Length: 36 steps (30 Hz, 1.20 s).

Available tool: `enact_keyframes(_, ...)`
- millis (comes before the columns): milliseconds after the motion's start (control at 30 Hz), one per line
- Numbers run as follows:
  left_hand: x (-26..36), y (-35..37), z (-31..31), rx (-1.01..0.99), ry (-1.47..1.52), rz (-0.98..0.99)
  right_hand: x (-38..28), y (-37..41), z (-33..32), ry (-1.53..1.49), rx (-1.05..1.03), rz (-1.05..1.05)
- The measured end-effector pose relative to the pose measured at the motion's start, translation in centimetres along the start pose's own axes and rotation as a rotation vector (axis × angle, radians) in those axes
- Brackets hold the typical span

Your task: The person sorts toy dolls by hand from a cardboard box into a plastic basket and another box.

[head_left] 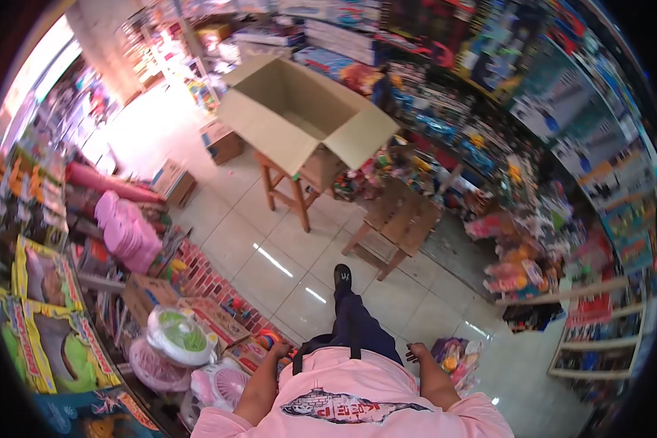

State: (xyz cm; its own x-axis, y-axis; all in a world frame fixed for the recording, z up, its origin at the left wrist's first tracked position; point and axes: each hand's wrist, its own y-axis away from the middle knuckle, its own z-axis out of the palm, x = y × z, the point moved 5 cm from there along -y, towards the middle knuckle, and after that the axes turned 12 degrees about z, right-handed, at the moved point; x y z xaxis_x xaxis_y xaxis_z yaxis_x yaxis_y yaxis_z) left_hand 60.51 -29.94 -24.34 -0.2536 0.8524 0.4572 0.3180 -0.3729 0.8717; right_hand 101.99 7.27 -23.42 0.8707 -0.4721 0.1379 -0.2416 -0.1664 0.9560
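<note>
My left hand hangs low at my left side, beside a red printed box and a small rainbow-coloured toy. Its fingers look loose, and I see nothing in them. On the other side, my right hand hangs with fingers apart and holds nothing. Just past it, a clear bag of colourful toys sits low down. Ahead of me a large open cardboard box, flaps spread, rests on a wooden stool.
A slatted wooden stool stands ahead to the right. Small cartons lie on the tiled floor. Packed toy shelves line both sides. At the left are pink plastic goods and wrapped fans; a low rack stands right.
</note>
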Motion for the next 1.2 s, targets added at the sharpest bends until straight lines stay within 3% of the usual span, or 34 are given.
enact_keyframes(67,0.8,0.4,-0.5,0.043,0.010,0.112,-4.4,0.0,-0.9,0.095,0.012,0.001)
enact_keyframes(233,2.4,-0.1,-3.1,0.178,0.172,0.053,-20.3,0.3,-2.2,0.277,0.017,-0.146)
enact_keyframes(300,0.7,-2.3,-3.9,0.252,0.345,0.012,-27.5,0.3,-2.4,0.235,0.057,-0.227)
enact_keyframes(433,3.6,-4.5,-7.3,0.253,0.441,-0.062,-41.1,3.6,-2.8,0.207,0.057,-0.473)
enact_keyframes(533,7.3,-8.3,-11.7,0.368,0.419,0.129,-48.2,7.9,-2.6,-0.027,0.053,-0.581)
enact_keyframes(567,8.1,-9.7,-13.0,0.399,0.429,0.171,-50.7,7.6,-2.3,-0.037,0.065,-0.727)
enact_keyframes(700,19.3,-10.1,-18.4,0.565,0.482,0.425,-56.0,10.3,-1.8,-0.183,0.054,-1.056)
enact_keyframes(833,30.2,-10.9,-23.8,0.592,0.384,0.591,-58.3,14.5,-1.5,-0.255,0.197,-1.008)
enact_keyframes(900,35.2,-11.4,-26.8,0.642,0.458,0.666,-59.9,10.8,-0.7,-0.027,0.545,-1.168)
enact_keyframes(933,37.3,-11.8,-28.1,0.617,0.444,0.674,-59.9,10.3,-0.3,-0.047,0.560,-1.151)
enact_keyframes(1000,41.7,-12.4,-31.1,0.649,0.358,0.776,-60.9,12.2,2.5,0.233,0.617,-1.333)
enact_keyframes(1033,43.7,-13.2,-32.3,0.616,0.338,0.786,-61.3,13.2,3.3,0.205,0.635,-1.309)
enact_keyframes(1100,46.7,-13.8,-35.0,0.738,0.298,0.943,-60.5,19.0,3.7,0.047,0.541,-0.951)
enact_keyframes(1133,48.0,-13.6,-35.9,0.698,0.274,0.957,-59.9,21.4,4.5,0.009,0.552,-0.925)
enact_keyframes(1200,51.4,-12.4,-38.4,0.791,0.118,1.063,-60.1,27.5,5.7,-0.052,0.784,-1.182)
